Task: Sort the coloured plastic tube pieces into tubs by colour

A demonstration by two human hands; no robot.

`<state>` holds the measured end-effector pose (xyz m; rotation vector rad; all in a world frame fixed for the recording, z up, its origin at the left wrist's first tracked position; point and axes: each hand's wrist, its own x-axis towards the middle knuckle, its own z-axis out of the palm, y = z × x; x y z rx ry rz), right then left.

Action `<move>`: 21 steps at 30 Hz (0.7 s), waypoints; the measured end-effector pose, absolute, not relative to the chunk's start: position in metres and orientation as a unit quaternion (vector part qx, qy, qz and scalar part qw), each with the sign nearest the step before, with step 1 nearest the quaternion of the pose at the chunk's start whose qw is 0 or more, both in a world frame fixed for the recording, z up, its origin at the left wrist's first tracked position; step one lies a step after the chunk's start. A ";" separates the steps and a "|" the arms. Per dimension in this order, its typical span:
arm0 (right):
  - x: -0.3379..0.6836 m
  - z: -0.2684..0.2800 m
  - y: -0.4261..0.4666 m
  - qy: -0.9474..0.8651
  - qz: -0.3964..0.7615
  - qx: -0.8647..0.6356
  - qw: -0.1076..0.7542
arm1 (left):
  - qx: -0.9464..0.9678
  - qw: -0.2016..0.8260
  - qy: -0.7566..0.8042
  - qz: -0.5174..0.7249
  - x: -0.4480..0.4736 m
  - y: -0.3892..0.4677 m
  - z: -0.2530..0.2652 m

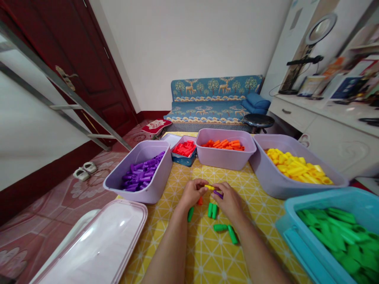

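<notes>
Over the middle of the table, my left hand point(193, 193) and my right hand point(229, 200) pinch a small yellow plastic tube point(209, 187) between them, one at each end. A purple tube point(218, 194) sits at my right hand's fingers, seemingly tucked in the same grip. Just below my left hand lies an orange piece point(200, 200), partly covered. Beside my left wrist is a green tube point(190, 214). Two more green tubes point(212, 211) stand side by side between my forearms. Closer to me, a green tube point(220, 227) lies with its end near another green tube point(232, 235).
Around the yellow-patterned tablecloth point(204, 256) are a bin of purple tubes point(160, 189), a small box of red ones point(184, 161), and bins of orange point(222, 159), yellow point(272, 189) and green pieces point(299, 244). A pale lid point(97, 244) lies at the left edge.
</notes>
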<state>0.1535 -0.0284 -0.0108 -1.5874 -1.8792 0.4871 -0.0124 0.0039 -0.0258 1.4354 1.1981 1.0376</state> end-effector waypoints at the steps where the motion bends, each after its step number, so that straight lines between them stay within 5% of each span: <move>1: 0.154 -0.011 -0.028 -0.712 0.185 -0.600 0.314 | 0.588 0.483 0.493 0.422 -0.012 0.003 -0.026; 21: 0.151 -0.007 -0.032 -0.725 0.159 -0.595 0.308 | 0.597 0.506 0.482 0.395 -0.013 0.000 -0.019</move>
